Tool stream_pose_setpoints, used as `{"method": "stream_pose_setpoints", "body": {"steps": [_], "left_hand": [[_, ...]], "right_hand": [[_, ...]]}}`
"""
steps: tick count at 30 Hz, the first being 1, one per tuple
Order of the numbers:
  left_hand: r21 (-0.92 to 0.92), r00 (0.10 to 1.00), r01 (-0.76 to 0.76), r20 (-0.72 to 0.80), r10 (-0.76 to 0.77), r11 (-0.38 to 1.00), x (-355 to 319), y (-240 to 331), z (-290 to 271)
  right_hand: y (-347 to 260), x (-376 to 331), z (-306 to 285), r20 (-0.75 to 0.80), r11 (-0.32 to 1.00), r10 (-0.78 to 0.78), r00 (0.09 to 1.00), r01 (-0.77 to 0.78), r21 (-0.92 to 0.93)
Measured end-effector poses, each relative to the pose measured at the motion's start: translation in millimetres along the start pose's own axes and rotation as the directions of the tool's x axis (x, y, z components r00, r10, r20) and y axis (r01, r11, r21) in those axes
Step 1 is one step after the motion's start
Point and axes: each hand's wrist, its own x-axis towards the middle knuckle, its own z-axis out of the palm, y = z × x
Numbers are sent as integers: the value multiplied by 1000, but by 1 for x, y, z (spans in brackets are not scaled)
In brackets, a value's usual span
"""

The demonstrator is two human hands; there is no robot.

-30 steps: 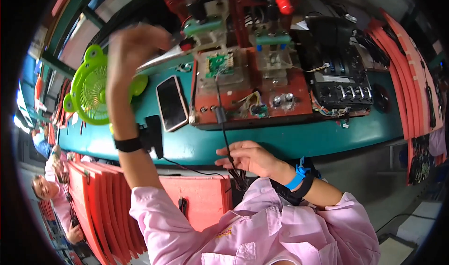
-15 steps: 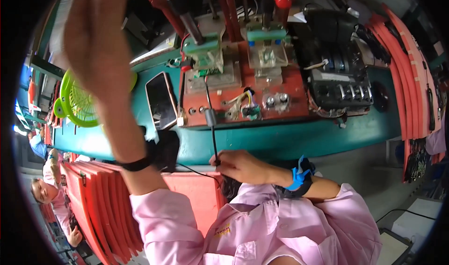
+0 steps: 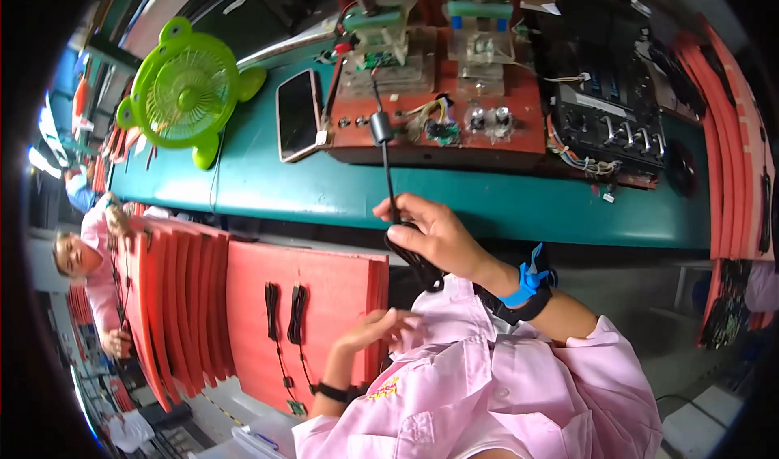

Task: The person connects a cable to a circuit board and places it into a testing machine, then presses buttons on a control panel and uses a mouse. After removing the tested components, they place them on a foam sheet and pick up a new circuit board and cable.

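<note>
With the fingers of my right hand (image 3: 438,236), I clamp the coiled part of a black cable (image 3: 388,171) near the front edge of the green counter (image 3: 535,203). From my grip, the cable runs through a cylindrical bead (image 3: 380,126) toward a green circuit board (image 3: 380,59) on the red fixture (image 3: 519,139). My left hand (image 3: 367,332) is near the pink foam sheet (image 3: 333,285), its blurred fingers slightly apart.
</note>
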Motion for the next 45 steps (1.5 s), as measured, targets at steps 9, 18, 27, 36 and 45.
{"method": "stream_pose_setpoints", "body": {"steps": [9, 18, 27, 36, 45], "left_hand": [[-589, 739, -670, -589, 327, 452, 50, 21, 5], [-727, 951, -292, -288, 110, 622, 108, -17, 16], [-437, 897, -137, 327, 298, 889, 134, -41, -20], [-288, 788, -379, -599, 143, 879, 10, -23, -64], [314, 226, -815, -601, 766, 487, -58, 86, -103]], "right_hand": [[28, -5, 8, 2, 581, 253, 968, -153, 799], [30, 4, 34, 140, 455, 248, 959, -243, 857], [48, 9, 36, 145, 515, 216, 966, -239, 823], [40, 2, 39, 391, 555, 94, 916, -374, 743], [13, 7, 23, 279, 760, 196, 940, -326, 562]]}}
